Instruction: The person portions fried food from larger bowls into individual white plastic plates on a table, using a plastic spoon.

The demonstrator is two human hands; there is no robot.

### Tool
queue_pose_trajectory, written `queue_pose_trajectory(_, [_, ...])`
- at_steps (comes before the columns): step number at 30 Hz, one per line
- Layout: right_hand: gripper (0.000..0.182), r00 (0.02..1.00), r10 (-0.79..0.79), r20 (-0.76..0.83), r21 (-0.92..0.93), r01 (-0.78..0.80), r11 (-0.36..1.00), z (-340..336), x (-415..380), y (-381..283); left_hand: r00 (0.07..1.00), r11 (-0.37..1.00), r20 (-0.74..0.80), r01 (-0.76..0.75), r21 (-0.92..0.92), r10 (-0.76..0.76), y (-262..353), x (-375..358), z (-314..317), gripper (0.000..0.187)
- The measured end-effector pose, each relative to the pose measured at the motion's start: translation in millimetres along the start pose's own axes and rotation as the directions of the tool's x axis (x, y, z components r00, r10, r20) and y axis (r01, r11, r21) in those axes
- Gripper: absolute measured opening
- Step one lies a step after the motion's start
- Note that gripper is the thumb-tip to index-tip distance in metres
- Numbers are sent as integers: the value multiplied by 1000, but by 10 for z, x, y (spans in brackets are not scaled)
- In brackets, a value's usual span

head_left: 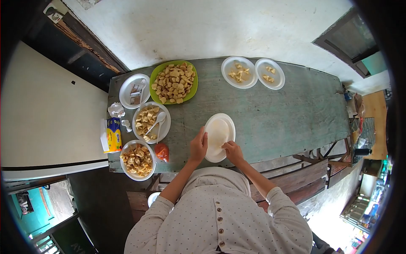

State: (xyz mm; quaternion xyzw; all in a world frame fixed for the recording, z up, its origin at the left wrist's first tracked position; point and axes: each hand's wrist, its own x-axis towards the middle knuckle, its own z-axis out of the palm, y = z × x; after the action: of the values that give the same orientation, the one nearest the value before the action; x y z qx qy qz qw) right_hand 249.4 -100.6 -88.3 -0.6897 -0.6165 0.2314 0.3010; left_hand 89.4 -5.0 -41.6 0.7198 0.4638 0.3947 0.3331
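Observation:
A white oval-looking plate (220,122) is in front of me at the near edge of the table. My left hand (198,146) grips its left rim, thumb toward the inside. Over the right part of the plate my right hand (233,152) has its fingertips pinched together; what they hold, if anything, is too small to make out. A pale, flat patch lies on the plate, hard to tell from its surface. Left of my hands, a tied bag of something orange-red (161,152) sits beside a bowl of folded, pale brown pieces (137,161).
A green plate (194,86) heaped with round tan pieces stands at the back. Near it are a bowl of chunks with white spoons (158,120), a plate with small packets (127,86), and a tissue pack (113,134). Two white plates (226,67) with small folded pieces stand by the wall.

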Motion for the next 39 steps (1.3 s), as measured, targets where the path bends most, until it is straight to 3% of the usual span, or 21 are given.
queue_pose_trajectory(3, [13,993,115,-7,37,-114,993,41,-35,-120,998,999,-37,-45,-22,44,-4,-4,20,27])
queue_pose_trajectory(12, [12,974,224,30,242,-225,944,157,-49,-321,996,996,-34,-88,-17,88,-1,-36,12,28])
queue_pose_trajectory(22, [12,983,163,91,334,-184,924,126,74,-733,999,998,13,-52,-40,52,10,-57,-25,29])
queue_pose_trajectory(25, [13,970,188,156,393,-236,889,124,147,-717,998,999,58,-3,-36,5,-34,-56,-57,30])
queue_pose_trajectory(27, [16,893,245,377,597,-437,673,99,228,-629,995,995,98,-19,-95,29,-104,-34,-74,31])
queue_pose_trajectory(28, [16,893,241,381,594,-436,676,74,272,-613,995,995,92,-18,-95,26,-152,-25,-84,31])
queue_pose_trajectory(30, [17,899,284,335,719,-438,539,19,381,-582,994,995,110,-3,-100,14,-232,-9,-114,31])
queue_pose_trajectory(31, [16,937,277,212,613,-349,709,3,449,-546,994,995,108,-4,-100,14,-257,-11,-120,31])
queue_pose_trajectory(33, [15,962,275,1,470,-243,849,-10,605,-454,999,993,43,1,-115,3,-292,9,-130,30])
queue_pose_trajectory(34, [15,962,273,-1,471,-240,849,-3,684,-407,999,993,42,-1,-114,6,-292,16,-126,30])
queue_pose_trajectory(36, [15,943,276,-189,387,-187,903,33,806,-323,1000,992,0,8,-124,-8,-282,1,-102,29])
queue_pose_trajectory(39, [15,938,220,-268,364,-112,924,136,945,-303,1000,993,24,19,-113,-17,-253,-7,-68,29])
